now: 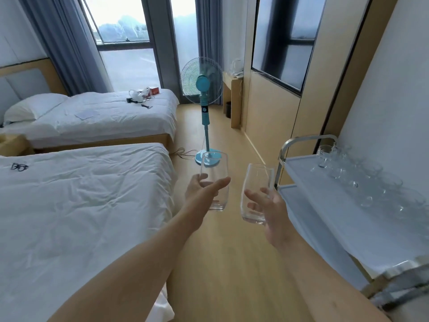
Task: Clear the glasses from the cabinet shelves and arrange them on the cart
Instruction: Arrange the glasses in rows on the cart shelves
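My left hand (204, 190) grips a tall clear tumbler (214, 168) upright over the wooden floor. Just to its right, my right hand (270, 209) holds a second clear tumbler (254, 182), tilted slightly to the right. Both glasses hang in the air left of the cart (325, 180), a metal-framed trolley with pale trays against the right wall. Several clear glasses (343, 166) stand in a row along the far side of the cart's top tray. The cabinet is not in view.
Two white beds (81, 205) fill the left side, with black spectacles (19, 167) lying on the near one. A turquoise standing fan (205, 94) stands ahead in the aisle, its cord on the floor. A dark wall screen (285, 40) hangs above the cart side.
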Available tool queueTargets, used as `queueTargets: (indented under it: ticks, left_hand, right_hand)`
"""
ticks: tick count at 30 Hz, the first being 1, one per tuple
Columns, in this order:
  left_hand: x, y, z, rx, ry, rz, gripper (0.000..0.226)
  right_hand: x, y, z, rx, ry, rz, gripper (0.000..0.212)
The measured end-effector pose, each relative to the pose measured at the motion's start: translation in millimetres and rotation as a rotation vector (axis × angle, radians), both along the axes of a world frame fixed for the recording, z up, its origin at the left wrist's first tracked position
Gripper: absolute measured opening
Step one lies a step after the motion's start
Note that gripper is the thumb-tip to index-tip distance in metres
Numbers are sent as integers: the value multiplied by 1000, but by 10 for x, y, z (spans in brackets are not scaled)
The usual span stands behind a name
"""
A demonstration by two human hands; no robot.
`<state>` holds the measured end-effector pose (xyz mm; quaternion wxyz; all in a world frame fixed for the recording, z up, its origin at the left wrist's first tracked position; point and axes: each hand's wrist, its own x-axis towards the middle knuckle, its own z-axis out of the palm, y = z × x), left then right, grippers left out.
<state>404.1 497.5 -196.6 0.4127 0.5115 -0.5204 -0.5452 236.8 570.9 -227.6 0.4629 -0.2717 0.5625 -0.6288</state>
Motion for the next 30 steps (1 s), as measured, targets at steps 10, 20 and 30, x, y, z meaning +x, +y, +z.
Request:
queueTargets:
  ticks: [10,20,30]
  left_hand:
    - [-170,-1742,-359,122,0,-247,79]
    - [-1196,-2552,-763,154,-64,-484,94]
    - [-2334,-3204,-1236,188,-233,-655,88]
  right_hand:
    - [95,-1209,-283,82,-65,-308,97]
    - [-549,-1684,-686,187,-98,-542,108]
    - [-1481,-2290,-1163,298,-166,-670,116]
